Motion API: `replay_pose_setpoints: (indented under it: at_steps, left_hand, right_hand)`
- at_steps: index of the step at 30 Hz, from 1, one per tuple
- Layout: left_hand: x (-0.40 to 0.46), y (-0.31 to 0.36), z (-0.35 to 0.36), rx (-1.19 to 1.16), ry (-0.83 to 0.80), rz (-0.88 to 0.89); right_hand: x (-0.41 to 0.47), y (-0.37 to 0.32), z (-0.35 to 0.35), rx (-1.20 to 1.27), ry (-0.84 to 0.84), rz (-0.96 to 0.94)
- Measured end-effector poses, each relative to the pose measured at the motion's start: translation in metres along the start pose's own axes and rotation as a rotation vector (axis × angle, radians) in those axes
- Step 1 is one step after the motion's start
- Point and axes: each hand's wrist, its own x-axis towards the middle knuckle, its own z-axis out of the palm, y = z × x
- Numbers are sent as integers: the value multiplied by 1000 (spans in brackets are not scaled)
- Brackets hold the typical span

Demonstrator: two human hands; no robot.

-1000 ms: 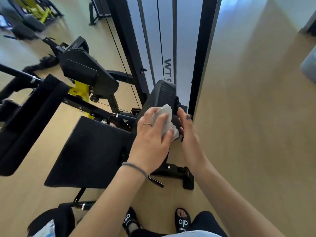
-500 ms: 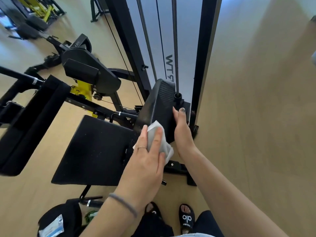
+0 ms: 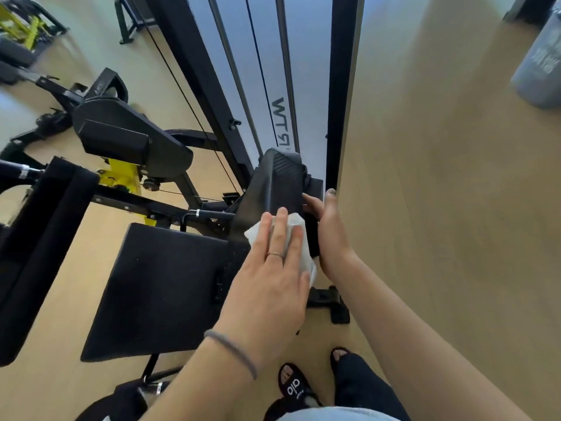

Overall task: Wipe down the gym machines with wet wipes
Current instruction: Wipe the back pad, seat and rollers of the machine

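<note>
A black gym machine fills the middle of the view, with an upright back pad (image 3: pixel 279 180) in front of its tall frame and a flat seat pad (image 3: pixel 158 287) below it. My left hand (image 3: pixel 270 275) lies flat with straight fingers on a white wet wipe (image 3: pixel 299 238) and presses it against the lower face of the back pad. My right hand (image 3: pixel 329 235) holds the pad's right edge, thumb up along the side, fingers curled behind it.
The black upright (image 3: pixel 341 86) and steel guide rods (image 3: pixel 230 71) rise behind the pad. A long black pad (image 3: pixel 39 238) juts in at left, above a yellow bracket (image 3: pixel 121 174). A grey bag (image 3: pixel 540 62) hangs at right. My sandalled feet (image 3: pixel 291 387) stand on the wooden floor.
My left hand with the wipe slid down the back pad from its top, then shifted slightly up and right. My right hand stayed on the pad's right edge.
</note>
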Motion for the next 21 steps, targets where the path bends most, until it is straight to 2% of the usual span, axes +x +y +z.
replay_pose_setpoints:
  at_steps: [4,10,12,14,17,19,21]
  left_hand:
    - [35,0,-8,169,22,-11]
    - [135,-6,-26,191,-32,-159]
    - [132,-5,-24,138,-40,-231]
    - [102,5,-16,179,-64,-220]
    - [58,21,-6,257,-218,-178]
    - [63,17,-4,251,-243,-191]
    - [92,8,-5,204,-195,-221]
  right_hand:
    - [10,-11,2,21,-12,71]
    - [36,-29,-9,44,-122,140]
    - [39,-31,-11,26,-154,127]
    - [40,-31,-10,10,-207,95]
    - [41,-37,-2,-14,-242,65]
    - [45,-40,2,-10,-259,66]
    - [46,-45,7,24,-285,94]
